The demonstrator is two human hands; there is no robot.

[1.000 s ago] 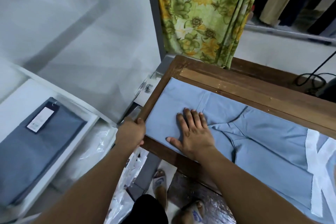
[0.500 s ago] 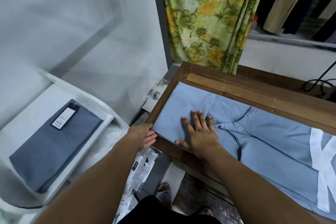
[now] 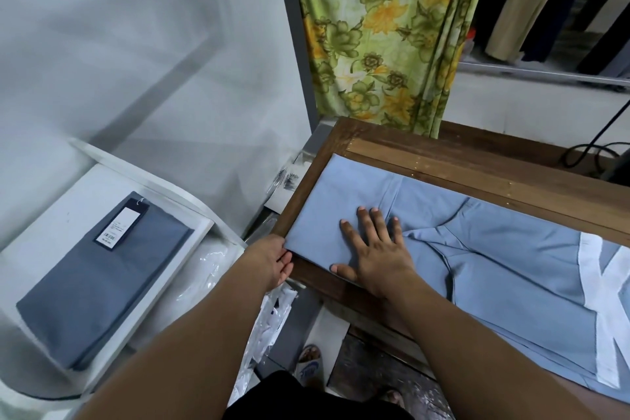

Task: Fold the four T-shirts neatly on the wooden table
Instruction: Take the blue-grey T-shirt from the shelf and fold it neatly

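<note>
Left hand (image 3: pixel 272 262) and right hand (image 3: pixel 376 251): bare, as are both forearms (image 3: pixel 191 344) up to the frame edge. Right hand's nails (image 3: pixel 344 222) cut short. Black garment (image 3: pixel 283 395) at bottom centre, probably shorts or a shirt hem; too cropped to tell. One foot in a pale sandal (image 3: pixel 308 366) with a blue mark on the strap; second foot (image 3: pixel 392 397) barely visible.
</note>
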